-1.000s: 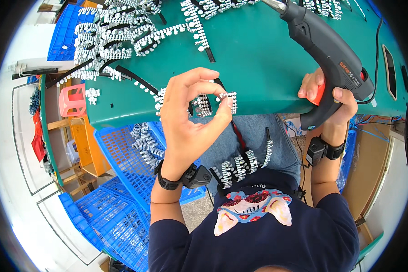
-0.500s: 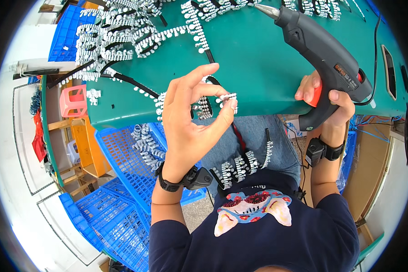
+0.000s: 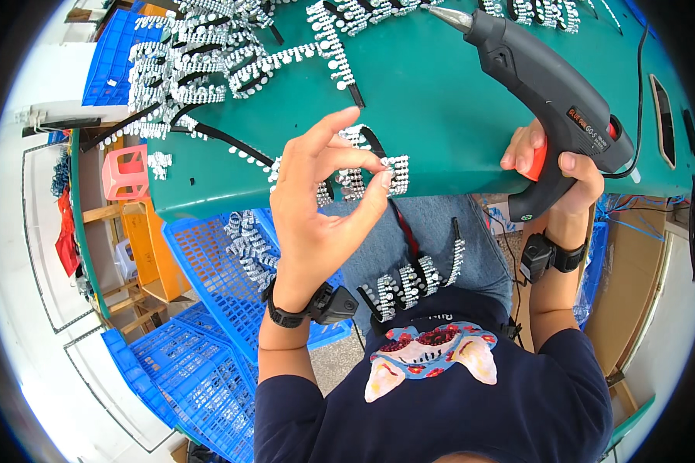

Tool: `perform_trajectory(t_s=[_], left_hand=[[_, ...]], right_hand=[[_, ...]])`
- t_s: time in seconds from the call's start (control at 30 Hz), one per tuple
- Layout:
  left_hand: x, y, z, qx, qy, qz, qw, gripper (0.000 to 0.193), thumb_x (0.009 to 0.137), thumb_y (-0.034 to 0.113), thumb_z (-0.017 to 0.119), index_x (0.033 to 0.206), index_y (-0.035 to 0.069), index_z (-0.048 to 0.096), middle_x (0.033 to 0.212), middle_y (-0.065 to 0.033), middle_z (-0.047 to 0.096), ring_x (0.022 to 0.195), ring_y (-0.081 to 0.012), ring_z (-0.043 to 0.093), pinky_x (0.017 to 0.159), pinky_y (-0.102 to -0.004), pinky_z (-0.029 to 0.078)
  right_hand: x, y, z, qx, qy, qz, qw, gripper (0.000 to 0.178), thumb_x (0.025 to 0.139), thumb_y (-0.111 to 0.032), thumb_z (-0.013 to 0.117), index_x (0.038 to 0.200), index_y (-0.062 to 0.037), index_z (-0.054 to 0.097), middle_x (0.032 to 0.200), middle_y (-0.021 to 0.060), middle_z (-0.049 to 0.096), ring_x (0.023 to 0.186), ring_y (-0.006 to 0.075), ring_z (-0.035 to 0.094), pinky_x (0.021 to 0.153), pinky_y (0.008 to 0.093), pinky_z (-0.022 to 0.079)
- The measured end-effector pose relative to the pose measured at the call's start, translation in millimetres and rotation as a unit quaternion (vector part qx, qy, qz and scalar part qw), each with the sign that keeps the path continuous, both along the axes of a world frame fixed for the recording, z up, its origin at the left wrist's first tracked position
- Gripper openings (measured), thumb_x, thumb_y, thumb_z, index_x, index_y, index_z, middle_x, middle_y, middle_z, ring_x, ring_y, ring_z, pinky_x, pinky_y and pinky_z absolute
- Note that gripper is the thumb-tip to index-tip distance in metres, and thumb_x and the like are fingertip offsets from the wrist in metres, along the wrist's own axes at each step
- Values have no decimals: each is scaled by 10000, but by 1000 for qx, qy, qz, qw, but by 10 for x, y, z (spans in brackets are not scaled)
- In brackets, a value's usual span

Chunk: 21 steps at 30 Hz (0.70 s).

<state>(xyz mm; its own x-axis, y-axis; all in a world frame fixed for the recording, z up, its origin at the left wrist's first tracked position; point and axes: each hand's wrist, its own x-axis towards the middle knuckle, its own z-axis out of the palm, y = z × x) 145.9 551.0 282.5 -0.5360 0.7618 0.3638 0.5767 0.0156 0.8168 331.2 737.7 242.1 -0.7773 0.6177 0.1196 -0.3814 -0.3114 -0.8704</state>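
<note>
My left hand (image 3: 320,204) is raised over the near edge of the green table (image 3: 440,100), thumb and forefinger pinched on a black strip set with small white parts (image 3: 398,174). My right hand (image 3: 560,174) grips a black glue gun (image 3: 544,81) with an orange trigger; its metal nozzle points up and left over the table. More black strips with white parts (image 3: 409,282) lie across my lap.
Several strips with white parts (image 3: 201,69) are heaped on the table's far left. Blue plastic crates (image 3: 216,270) stand on the floor at my left, one holding more strips. A pink stool (image 3: 127,174) and wooden shelving (image 3: 143,247) sit beyond the table's left end. The gun's cable (image 3: 641,85) runs right.
The glue gun has tipped, its nozzle swinging left and lower over the table. My left hand's fingers have closed further on the strip.
</note>
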Motion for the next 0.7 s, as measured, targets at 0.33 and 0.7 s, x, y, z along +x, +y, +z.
perform_trajectory(t_s=[0.33, 0.7], left_hand=[[-11, -4, 23, -28, 124, 8, 992, 192, 674, 24, 733, 846, 88, 675, 769, 15, 658, 861, -193, 550, 726, -301, 441], [-44, -5, -34, 1, 147, -13, 989, 185, 642, -3, 727, 788, 95, 668, 798, 15, 663, 849, -200, 546, 711, -296, 450]], right_hand=[[-15, -16, 22, 9, -6, -17, 1000, 346, 699, -266, 536, 837, 52, 529, 621, 182, 563, 619, 304, 583, 607, 357, 457], [-4, 6, 13, 7, -10, 4, 1000, 360, 686, -264, 534, 860, 51, 536, 661, 183, 582, 659, 306, 599, 656, 368, 477]])
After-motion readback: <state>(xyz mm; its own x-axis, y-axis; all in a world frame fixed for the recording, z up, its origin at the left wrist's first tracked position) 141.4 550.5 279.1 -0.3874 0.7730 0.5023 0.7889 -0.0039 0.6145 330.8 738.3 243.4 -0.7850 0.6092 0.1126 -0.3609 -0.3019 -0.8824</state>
